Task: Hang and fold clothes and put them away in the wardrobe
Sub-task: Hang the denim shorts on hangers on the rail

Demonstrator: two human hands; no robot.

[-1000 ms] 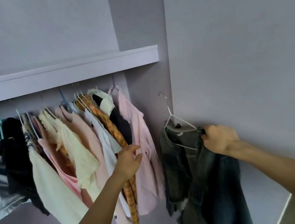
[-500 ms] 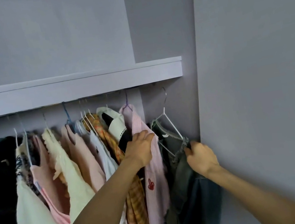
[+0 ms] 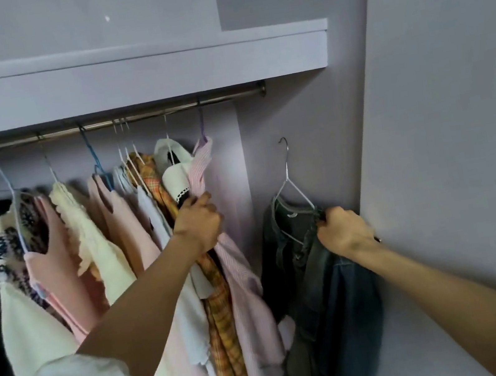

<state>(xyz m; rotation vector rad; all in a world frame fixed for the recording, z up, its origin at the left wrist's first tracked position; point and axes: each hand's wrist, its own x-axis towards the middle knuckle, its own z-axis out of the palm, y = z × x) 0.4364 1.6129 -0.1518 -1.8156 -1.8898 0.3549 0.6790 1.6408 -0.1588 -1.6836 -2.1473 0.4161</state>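
My right hand [image 3: 344, 230] grips the right end of a white wire hanger [image 3: 292, 193] carrying dark denim jeans [image 3: 319, 290]. The hanger's hook hangs free, well below the metal rail [image 3: 162, 113] and right of the hung clothes. My left hand [image 3: 200, 223] grips the pink striped shirt [image 3: 237, 271] at its shoulder, at the right end of the row, and holds it towards the left. Several garments hang on the rail: an orange plaid piece [image 3: 219, 307], a white top, a pale pink top [image 3: 123, 235], a cream lace top [image 3: 92, 243].
A lilac shelf [image 3: 155, 72] runs just above the rail. The wardrobe's side wall [image 3: 442, 122] stands close on the right of my right hand. A gap of bare rail lies between the pink shirt's hook and the rail's right end [image 3: 261, 88]. Dark clothes hang at far left.
The camera has moved closer and tilted up, showing the rail. My left hand has closed on the pink shirt and pushed the row left. My right hand holds the jeans hanger lower and farther right.
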